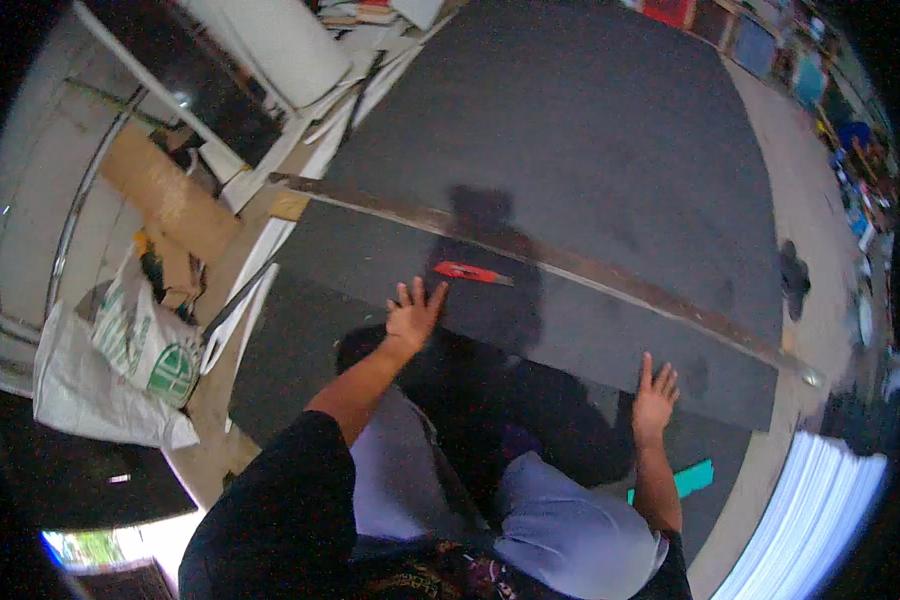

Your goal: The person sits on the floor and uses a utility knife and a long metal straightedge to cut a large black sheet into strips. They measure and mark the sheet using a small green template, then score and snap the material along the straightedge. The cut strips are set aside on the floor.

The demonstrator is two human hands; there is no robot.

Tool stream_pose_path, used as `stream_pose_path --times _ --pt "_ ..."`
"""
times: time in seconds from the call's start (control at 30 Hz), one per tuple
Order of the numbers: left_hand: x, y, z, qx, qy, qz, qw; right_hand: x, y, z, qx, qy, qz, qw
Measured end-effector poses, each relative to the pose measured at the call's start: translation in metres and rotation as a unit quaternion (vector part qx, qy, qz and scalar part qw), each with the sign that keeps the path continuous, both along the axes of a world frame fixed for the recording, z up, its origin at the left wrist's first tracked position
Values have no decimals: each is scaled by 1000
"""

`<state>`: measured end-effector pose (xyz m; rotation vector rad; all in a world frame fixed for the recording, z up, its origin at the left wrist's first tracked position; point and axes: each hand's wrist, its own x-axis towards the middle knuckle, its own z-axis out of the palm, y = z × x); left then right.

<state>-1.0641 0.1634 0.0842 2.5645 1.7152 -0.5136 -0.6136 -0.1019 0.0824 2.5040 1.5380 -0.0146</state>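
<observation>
The dark sheet (590, 190), spread before the person, is seemingly held flat near its near edge by the left hand (413, 318) and right hand (655, 402), fingers splayed and grasping nothing, and is crossed beyond them by a long bar (610, 284), presumably for weight, with a red knife (467, 272) lying in between and white sacks (95, 385) seen at left.

I see a black shirt (270, 530) with short sleeves. The left sleeve (305, 470) looks loose and plain, ending close to the elbow; of the right sleeve (676, 570) I get just a dark strip near the lower edge. Low on the shirt front I can make out a print (425, 578) in small yellowish and pinkish marks, too blurred for me to tell its design. The trousers (570, 520) reach me as pale grey with a lilac cast, softly creased. Both forearms are bare.
</observation>
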Motion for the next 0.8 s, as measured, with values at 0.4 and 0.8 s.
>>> stream_pose_path --times 0.4,0.8 --pt "25 -33 -25 44 -190 -197 961 18 119 28 155 120 202 959" --pt "70 -41 -45 -54 -188 -233 952 61 294 -26 231 68 243 940"
